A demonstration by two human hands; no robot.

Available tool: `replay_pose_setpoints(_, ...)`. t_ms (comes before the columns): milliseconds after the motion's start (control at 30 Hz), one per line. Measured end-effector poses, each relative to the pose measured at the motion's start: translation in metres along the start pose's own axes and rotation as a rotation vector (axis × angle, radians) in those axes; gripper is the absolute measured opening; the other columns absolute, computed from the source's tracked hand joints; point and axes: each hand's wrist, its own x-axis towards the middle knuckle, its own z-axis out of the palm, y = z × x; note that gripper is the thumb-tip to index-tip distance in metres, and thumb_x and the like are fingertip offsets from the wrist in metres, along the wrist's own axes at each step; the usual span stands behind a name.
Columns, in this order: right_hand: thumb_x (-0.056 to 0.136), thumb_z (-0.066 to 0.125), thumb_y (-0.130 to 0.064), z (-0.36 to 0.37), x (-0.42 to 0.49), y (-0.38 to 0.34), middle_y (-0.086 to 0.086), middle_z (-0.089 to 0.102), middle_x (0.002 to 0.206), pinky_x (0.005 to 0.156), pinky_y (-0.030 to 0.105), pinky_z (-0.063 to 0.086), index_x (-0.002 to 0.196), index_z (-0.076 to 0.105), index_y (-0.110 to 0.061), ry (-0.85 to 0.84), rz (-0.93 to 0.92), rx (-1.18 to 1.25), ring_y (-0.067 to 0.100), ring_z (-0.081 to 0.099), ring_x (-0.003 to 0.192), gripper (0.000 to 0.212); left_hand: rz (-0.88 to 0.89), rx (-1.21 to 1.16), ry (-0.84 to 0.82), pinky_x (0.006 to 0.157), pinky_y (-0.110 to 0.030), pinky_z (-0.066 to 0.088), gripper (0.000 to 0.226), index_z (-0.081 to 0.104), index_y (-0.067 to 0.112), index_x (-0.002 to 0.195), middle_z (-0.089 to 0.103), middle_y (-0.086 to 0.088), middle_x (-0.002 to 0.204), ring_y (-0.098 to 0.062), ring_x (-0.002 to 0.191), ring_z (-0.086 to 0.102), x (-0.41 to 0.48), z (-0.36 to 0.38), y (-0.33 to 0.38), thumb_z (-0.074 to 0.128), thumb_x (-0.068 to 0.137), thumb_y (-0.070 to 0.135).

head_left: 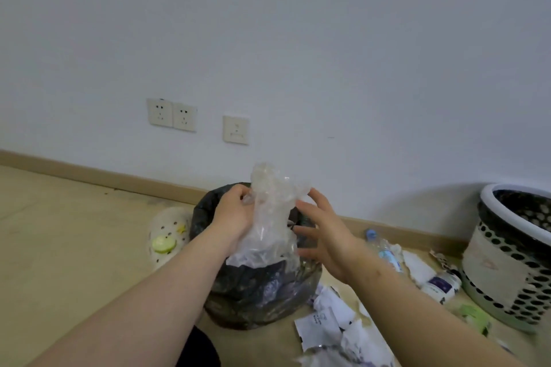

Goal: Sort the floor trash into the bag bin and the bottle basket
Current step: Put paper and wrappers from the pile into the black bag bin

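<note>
Head: left fingers (236, 193) pinch wrap (272, 208); right fingers (320, 202) spread.

Floor (59, 247) open left of the slipper (167, 235); right of the bag bin (262, 292), clutter (scraps (325, 325), bottles (387, 256), basket (507, 262)).

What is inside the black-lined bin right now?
Only the bin liner's rim and wall show. The clear plastic, gripped by the left hand with the right hand open beside it, covers the mouth, so the contents cannot be seen.

Diffuse, cool light; the basket (512, 256) throws a soft shadow on the wall (298, 39) at 3 o'clock; frame edges bend and blur.
</note>
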Motion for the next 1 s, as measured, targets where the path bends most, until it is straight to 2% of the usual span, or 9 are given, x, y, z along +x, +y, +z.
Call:
replay_pose_setpoints(167,0.090,0.057,-0.007,0.039,0.041,0.004,-0.002,0.067,0.099,0.067,0.030,0.056,0.103,0.057,-0.029,0.008,-0.034,0.020,0.018,0.066,0.089,0.025,-0.042,-0.209,0.011,0.072,-0.033,0.044,0.022,0.053,0.016,0.073,0.057,-0.010,0.085,-0.025,0.082,0.053,0.020,-0.007,-0.001,0.051,0.090,0.003)
replay_pose_setpoints(300,0.086,0.062,-0.003,0.045,0.080,0.011,0.008,0.068,0.102,0.086,0.038,0.056,0.096,0.062,-0.016,0.181,-0.090,-0.036,0.023,0.065,0.097,0.016,-0.010,-0.310,0.053,0.067,-0.028,0.049,0.020,0.057,0.022,0.079,0.059,0.000,0.084,-0.020,0.078,0.057,0.043,-0.010,-0.006,0.056,0.090,0.005)
replay_pose_setpoints(367,0.086,0.061,-0.005,0.044,0.099,0.014,0.007,0.068,0.099,0.080,0.032,0.056,0.091,0.062,-0.015,0.329,-0.142,-0.201,0.021,0.063,0.092,0.010,0.019,-0.261,0.049,0.072,-0.031,0.054,0.013,0.060,0.020,0.099,0.060,0.001,0.093,-0.019,0.085,0.059,0.053,-0.006,-0.013,0.058,0.091,0.010)
replay_pose_setpoints(433,0.089,0.049,-0.003,0.042,0.117,0.016,0.011,0.062,0.100,0.066,0.027,0.047,0.094,0.061,-0.007,0.527,-0.232,-0.546,0.022,0.056,0.081,0.013,0.050,-0.157,0.054,0.083,-0.036,0.053,0.030,0.055,0.022,0.119,0.058,0.000,0.111,-0.021,0.095,0.059,0.065,-0.001,-0.027,0.056,0.091,0.010)
replay_pose_setpoints(533,0.091,0.038,0.004,0.036,0.132,0.026,0.015,0.045,0.113,0.069,0.027,0.037,0.113,0.050,-0.002,0.597,-0.295,-0.840,0.023,0.042,0.079,0.026,0.028,0.030,0.122,0.092,-0.033,0.047,0.045,0.047,0.019,0.132,0.043,-0.006,0.135,-0.020,0.105,0.050,0.073,-0.002,-0.049,0.041,0.093,-0.003)
replay_pose_setpoints(633,0.090,0.035,0.006,0.036,0.143,0.045,0.013,0.041,0.121,0.077,0.034,0.038,0.119,0.047,-0.010,0.398,-0.246,-1.190,0.030,0.043,0.101,0.035,0.062,0.231,0.173,0.089,-0.029,0.042,0.049,0.047,0.019,0.132,0.045,-0.005,0.136,-0.017,0.107,0.047,0.078,-0.009,-0.068,0.038,0.091,-0.005)
replay_pose_setpoints(767,0.091,0.042,-0.002,0.041,0.165,0.076,0.011,0.030,0.147,0.109,0.045,0.033,0.140,0.035,-0.025,-0.188,0.095,-1.455,0.034,0.027,0.135,0.054,0.183,0.592,0.274,0.106,-0.038,0.033,0.050,0.050,0.028,0.127,0.057,0.004,0.125,-0.020,0.122,0.046,0.084,-0.012,-0.080,0.042,0.087,0.000)
replay_pose_setpoints(900,0.094,0.043,-0.012,0.045,0.183,0.101,0.011,0.019,0.156,0.114,0.050,0.025,0.149,0.019,-0.026,-0.426,0.371,-1.473,0.034,0.025,0.140,0.062,0.135,0.696,0.246,0.104,-0.036,0.032,0.045,0.052,0.028,0.125,0.057,0.003,0.124,-0.020,0.121,0.046,0.093,-0.012,-0.084,0.041,0.088,0.004)
replay_pose_setpoints(1000,0.096,0.042,-0.017,0.048,0.191,0.105,0.014,0.022,0.154,0.112,0.047,0.027,0.146,0.026,-0.015,-0.556,0.463,-1.531,0.035,0.029,0.136,0.052,0.124,0.781,0.190,0.104,-0.035,0.032,0.042,0.053,0.029,0.124,0.058,0.003,0.121,-0.021,0.118,0.048,0.095,-0.012,-0.084,0.040,0.090,0.008)
